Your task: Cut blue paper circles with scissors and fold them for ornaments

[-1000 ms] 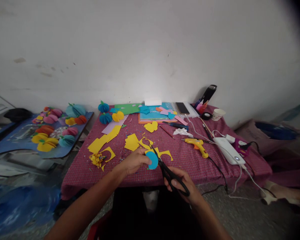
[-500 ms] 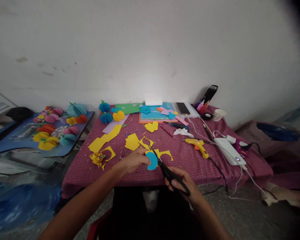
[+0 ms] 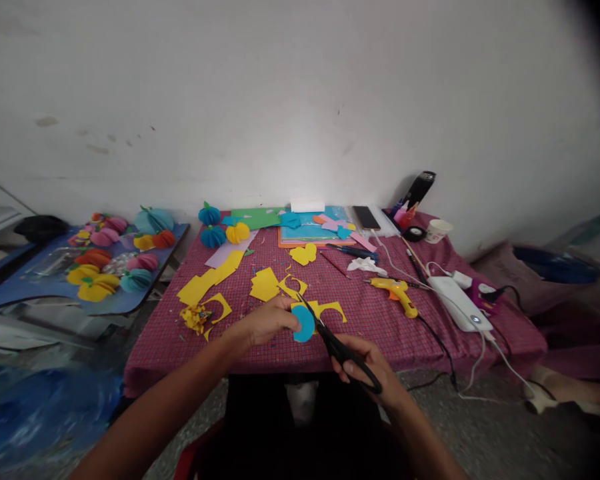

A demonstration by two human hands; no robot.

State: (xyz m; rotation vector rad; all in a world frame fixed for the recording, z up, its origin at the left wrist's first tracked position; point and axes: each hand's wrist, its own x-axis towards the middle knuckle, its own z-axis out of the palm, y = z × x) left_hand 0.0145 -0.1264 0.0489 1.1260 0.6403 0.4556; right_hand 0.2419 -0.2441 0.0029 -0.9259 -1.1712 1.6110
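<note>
Over the near edge of the checked red tablecloth (image 3: 380, 320), the left hand (image 3: 267, 322) pinches one round blue paper disc (image 3: 304, 324). The right hand (image 3: 367, 363) is closed through the loops of one pair of black scissors (image 3: 337, 347), blades slightly parted at the disc's right rim. Flat yellow paper offcuts (image 3: 264, 285) lie just behind the disc.

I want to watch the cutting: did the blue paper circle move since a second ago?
No. The blue paper circle stays pinched in the left hand, right beside the same yellow scrap on the red tablecloth, with the scissors at its edge.
</note>
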